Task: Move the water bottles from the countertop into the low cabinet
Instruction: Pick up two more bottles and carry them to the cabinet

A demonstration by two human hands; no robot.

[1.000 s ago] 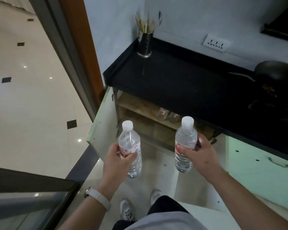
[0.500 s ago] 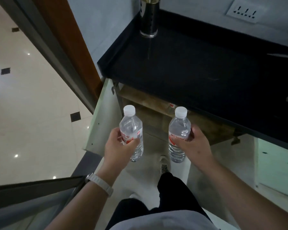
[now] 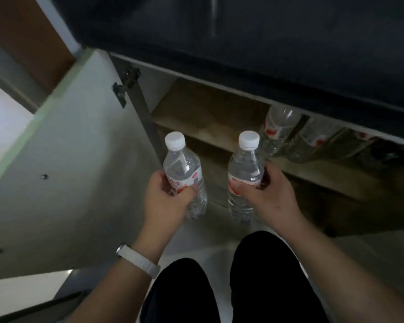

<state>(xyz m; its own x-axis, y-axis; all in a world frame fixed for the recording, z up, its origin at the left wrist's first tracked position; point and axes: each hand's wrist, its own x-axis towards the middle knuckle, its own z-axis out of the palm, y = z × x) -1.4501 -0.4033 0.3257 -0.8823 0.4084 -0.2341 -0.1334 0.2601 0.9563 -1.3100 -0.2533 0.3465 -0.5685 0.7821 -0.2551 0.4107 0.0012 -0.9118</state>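
left grip (image 3: 168, 202): left bottle (image 3: 184, 164) | right grip (image 3: 274, 200): right bottle (image 3: 245, 170) | shelf (image 3: 208, 115): stored bottles (image 3: 278, 127)

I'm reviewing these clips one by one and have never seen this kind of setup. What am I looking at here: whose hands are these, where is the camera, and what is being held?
There is no machine here. A person works with bare hands, and the single camera sits on their head, looking down. The left hand, with a white wristband, grips a clear plastic water bottle with white cap and red label. The right hand grips a second such bottle. Both are upright in front of the low cabinet, whose pale door is open. Similar bottles already sit on its wooden shelf, beneath the dark countertop.
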